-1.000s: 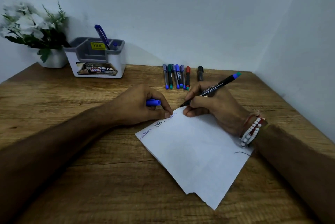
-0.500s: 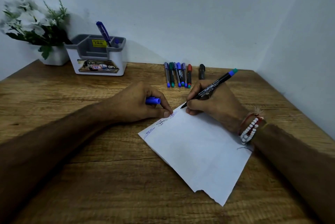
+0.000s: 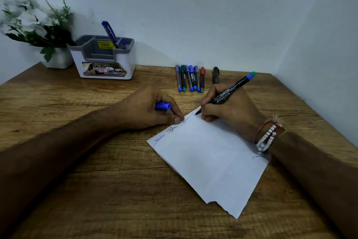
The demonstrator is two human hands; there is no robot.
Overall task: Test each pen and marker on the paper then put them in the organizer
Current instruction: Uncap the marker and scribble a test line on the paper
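Person, seen from the head camera: two forearms, both bare as far as the near edge.

- Left hand (image 3: 147, 109): short, plain thumbnail.
- Right hand (image 3: 232, 107): the wrist carries a bead bracelet (image 3: 266, 140) of small round white beads wound in several rows, with dark red beads between them.
- Red thread band (image 3: 261, 129): thin, just on the far side of the bracelet, with a pale frayed tuft (image 3: 276, 117).
- Loose dark thread end (image 3: 259, 157): curls out on the near side of the same wrist.
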